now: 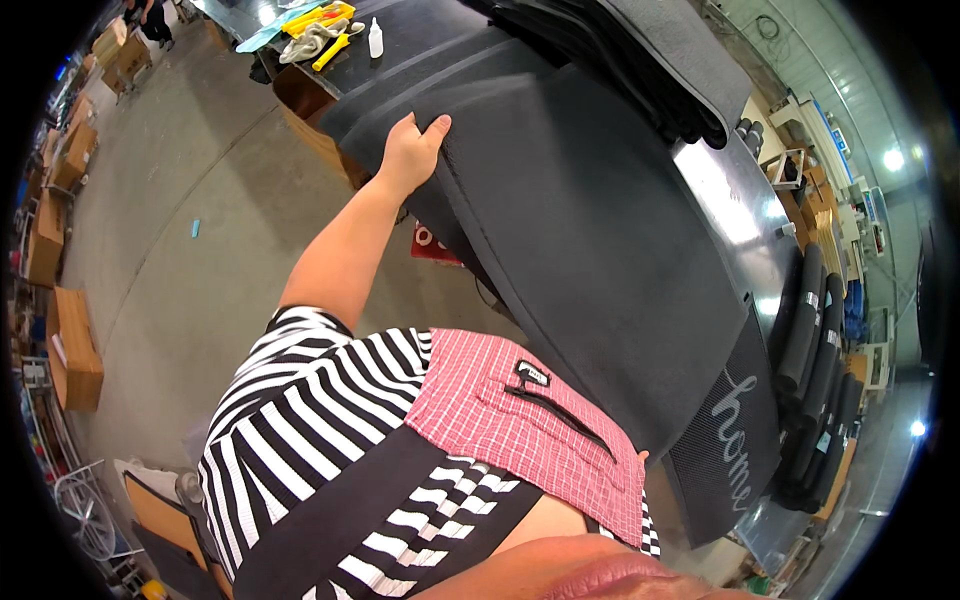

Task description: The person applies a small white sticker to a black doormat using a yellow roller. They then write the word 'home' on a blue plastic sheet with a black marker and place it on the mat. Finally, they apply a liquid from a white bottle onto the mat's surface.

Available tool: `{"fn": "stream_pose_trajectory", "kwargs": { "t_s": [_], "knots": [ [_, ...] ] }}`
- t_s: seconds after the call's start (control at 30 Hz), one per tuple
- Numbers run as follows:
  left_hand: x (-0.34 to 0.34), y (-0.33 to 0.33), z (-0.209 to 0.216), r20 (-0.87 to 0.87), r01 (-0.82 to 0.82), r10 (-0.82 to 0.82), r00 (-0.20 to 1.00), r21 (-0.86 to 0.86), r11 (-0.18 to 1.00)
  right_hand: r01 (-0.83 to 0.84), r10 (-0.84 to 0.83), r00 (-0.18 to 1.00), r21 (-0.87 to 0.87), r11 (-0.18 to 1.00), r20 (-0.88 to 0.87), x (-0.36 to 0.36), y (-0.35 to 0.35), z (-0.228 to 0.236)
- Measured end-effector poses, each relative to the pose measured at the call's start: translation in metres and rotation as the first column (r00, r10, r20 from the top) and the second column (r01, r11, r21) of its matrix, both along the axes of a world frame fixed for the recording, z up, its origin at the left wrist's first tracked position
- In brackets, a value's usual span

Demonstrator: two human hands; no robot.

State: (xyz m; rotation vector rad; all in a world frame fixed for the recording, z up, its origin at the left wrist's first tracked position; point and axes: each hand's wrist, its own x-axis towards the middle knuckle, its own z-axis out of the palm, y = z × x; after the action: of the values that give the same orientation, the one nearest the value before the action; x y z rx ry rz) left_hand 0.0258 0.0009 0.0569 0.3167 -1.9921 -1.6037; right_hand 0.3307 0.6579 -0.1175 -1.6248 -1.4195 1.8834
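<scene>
A large dark grey floor mat [600, 230] stretches slantwise across the table's near side and hangs toward my body. My left hand [412, 155] is closed on its far left edge, with the thumb on top and the other fingers partly hidden beneath. At the mat's near end, by my apron, only a sliver of my right hand [643, 456] shows. It is at the mat's corner and appears to grip it; most of its fingers are hidden. More dark mats [480, 65] lie flat under and beyond the held one.
Folded dark mats [680, 60] are piled at the back. A white bottle [376, 38] and yellow-handled tool [331, 53] lie at the far left. Rolled mats [810, 330] stand at the right, near a mat with light lettering [730, 440]. Cardboard boxes [75, 345] line the left.
</scene>
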Motion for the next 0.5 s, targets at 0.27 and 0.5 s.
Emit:
{"fn": "stream_pose_trajectory", "kwargs": {
  "t_s": [0.27,0.5],
  "knots": [
    [0.008,-0.049,-0.126,0.313,-0.367,0.255,0.915,0.385,0.847,0.018,-0.017,1.000,0.045,0.999,-0.017,-0.027,0.006,0.007],
    [0.010,-0.046,-0.132,0.275,-0.303,0.209,0.938,0.365,0.880,0.002,-0.005,0.999,0.093,0.996,0.034,-0.036,0.000,0.029]
  ]
}}
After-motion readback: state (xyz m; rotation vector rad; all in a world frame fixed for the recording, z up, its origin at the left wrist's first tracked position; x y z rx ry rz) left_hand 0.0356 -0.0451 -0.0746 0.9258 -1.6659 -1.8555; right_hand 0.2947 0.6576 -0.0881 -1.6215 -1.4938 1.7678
